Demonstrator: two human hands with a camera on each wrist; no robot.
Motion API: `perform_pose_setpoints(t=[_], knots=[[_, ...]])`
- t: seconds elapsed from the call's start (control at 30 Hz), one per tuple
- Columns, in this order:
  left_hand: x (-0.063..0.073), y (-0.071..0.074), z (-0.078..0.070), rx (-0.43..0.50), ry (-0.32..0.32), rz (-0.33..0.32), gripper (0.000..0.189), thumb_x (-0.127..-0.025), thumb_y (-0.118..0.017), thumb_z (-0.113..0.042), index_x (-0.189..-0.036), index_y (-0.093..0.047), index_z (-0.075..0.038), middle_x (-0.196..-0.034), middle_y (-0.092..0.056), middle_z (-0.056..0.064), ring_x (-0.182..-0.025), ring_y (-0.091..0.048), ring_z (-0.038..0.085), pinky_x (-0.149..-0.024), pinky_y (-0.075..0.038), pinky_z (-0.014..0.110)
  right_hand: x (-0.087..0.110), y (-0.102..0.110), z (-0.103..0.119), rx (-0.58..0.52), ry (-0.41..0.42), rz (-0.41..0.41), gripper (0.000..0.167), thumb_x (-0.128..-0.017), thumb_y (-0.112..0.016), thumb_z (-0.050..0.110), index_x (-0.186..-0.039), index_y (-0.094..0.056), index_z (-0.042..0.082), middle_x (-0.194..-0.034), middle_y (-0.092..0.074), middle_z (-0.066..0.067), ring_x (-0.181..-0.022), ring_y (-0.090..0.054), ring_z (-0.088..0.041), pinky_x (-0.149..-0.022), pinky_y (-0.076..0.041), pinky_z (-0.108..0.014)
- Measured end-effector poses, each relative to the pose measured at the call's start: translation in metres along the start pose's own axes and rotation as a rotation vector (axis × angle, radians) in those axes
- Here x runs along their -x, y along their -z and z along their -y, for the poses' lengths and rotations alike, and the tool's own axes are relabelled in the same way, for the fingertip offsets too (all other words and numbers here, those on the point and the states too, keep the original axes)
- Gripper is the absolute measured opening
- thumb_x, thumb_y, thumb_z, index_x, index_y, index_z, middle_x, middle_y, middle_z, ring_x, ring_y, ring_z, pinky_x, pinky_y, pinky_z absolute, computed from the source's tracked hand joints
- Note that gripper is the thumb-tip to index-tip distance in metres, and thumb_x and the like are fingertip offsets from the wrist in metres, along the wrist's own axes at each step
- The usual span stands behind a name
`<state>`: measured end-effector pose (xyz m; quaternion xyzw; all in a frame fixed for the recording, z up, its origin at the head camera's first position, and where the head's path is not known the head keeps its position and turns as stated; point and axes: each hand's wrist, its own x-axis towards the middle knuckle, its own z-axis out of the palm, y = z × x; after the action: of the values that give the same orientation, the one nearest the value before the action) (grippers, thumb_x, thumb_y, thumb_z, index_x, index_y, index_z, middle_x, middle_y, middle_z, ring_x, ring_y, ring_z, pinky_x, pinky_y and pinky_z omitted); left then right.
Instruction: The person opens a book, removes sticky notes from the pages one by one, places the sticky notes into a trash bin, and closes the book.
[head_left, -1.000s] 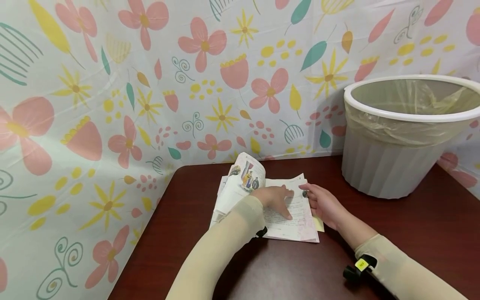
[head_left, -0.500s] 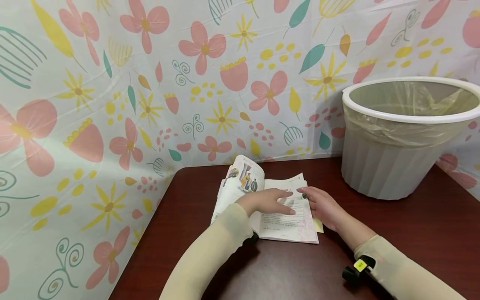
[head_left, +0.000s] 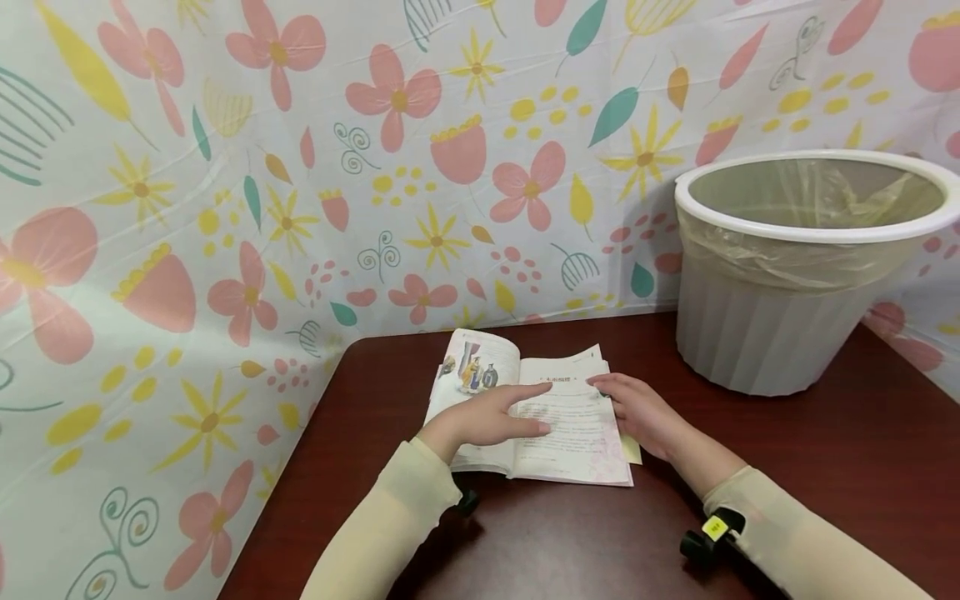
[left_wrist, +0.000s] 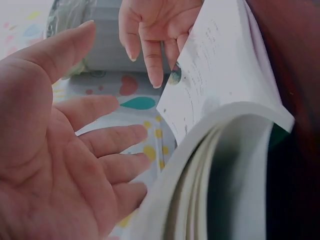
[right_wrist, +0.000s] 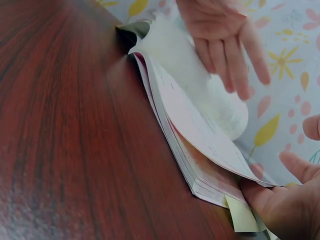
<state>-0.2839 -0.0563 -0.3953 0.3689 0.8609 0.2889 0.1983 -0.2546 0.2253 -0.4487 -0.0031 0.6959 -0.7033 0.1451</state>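
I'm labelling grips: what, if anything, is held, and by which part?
The left hand holds nothing. The right hand touches the book at its right-hand page edges; whether it grips them cannot be told.

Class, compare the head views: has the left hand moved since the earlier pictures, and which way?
Yes. Judged against the bin, the left hand has moved left in the head view, farther from the bin.

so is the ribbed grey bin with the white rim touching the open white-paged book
Apart. The head view shows a strip of dark red table between the bin and the book.
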Motion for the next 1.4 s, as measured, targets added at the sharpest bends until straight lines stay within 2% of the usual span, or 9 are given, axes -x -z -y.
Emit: perform_pose_setpoints(t=[0.2,0.4,0.5,0.8,1.1,1.4], knots=[[0.016,-0.006,0.011,-0.018,0.030,-0.042,0.075,-0.096,-0.066,-0.055,-0.161,-0.032,-0.039,-0.165,-0.038,-0.008,-0.153,-0.036,0.014,-0.123,-0.035,0.042,-0.002,-0.002,-0.001,-0.007,0.003,-0.001,0.058,-0.110,-0.047,0.034,-0.153,-0.035,-0.002,-0.153,-0.048,-0.026,-0.123,-0.063,-0.023,-0.094,-0.056,-0.032],[0.023,-0.009,0.021,-0.091,0.070,-0.069,0.079,-0.096,-0.066,-0.053,-0.163,-0.032,-0.029,-0.170,-0.029,0.002,-0.161,-0.017,0.034,-0.128,-0.025,0.053,-0.001,0.000,-0.001,-0.013,0.008,-0.001,0.056,-0.110,-0.046,0.033,-0.153,-0.036,-0.002,-0.152,-0.049,-0.025,-0.120,-0.064,-0.021,-0.093,-0.056,-0.033],[0.023,-0.012,0.025,-0.141,0.086,-0.084,0.080,-0.097,-0.068,-0.050,-0.163,-0.032,-0.025,-0.172,-0.026,0.008,-0.160,-0.014,0.041,-0.127,-0.024,0.056,-0.001,0.002,0.000,-0.004,0.009,0.003,0.056,-0.110,-0.046,0.034,-0.152,-0.037,-0.002,-0.152,-0.049,-0.023,-0.118,-0.063,-0.018,-0.093,-0.056,-0.032],[0.026,-0.021,0.026,-0.154,0.095,-0.117,0.076,-0.095,-0.070,-0.047,-0.161,-0.037,-0.026,-0.170,-0.030,0.006,-0.159,-0.011,0.045,-0.126,-0.026,0.056,-0.002,0.006,0.000,-0.003,-0.003,0.001,0.055,-0.110,-0.045,0.034,-0.152,-0.037,-0.001,-0.152,-0.050,-0.022,-0.115,-0.064,-0.014,-0.092,-0.056,-0.032],[0.025,-0.034,0.023,-0.216,0.085,-0.100,0.072,-0.095,-0.068,-0.055,-0.158,-0.043,-0.032,-0.168,-0.034,-0.001,-0.157,0.000,0.054,-0.123,-0.020,0.069,-0.001,0.011,0.000,-0.018,0.007,0.011,0.059,-0.111,-0.044,0.036,-0.155,-0.032,-0.001,-0.156,-0.045,-0.023,-0.118,-0.063,-0.013,-0.093,-0.056,-0.030],[0.024,-0.038,0.024,-0.165,0.069,-0.072,0.070,-0.094,-0.069,-0.056,-0.156,-0.046,-0.033,-0.166,-0.038,-0.004,-0.157,0.003,0.053,-0.127,-0.012,0.064,-0.002,0.019,0.001,-0.024,0.032,0.026,0.062,-0.112,-0.041,0.037,-0.159,-0.025,0.001,-0.160,-0.037,-0.024,-0.120,-0.062,-0.010,-0.094,-0.056,-0.029]])
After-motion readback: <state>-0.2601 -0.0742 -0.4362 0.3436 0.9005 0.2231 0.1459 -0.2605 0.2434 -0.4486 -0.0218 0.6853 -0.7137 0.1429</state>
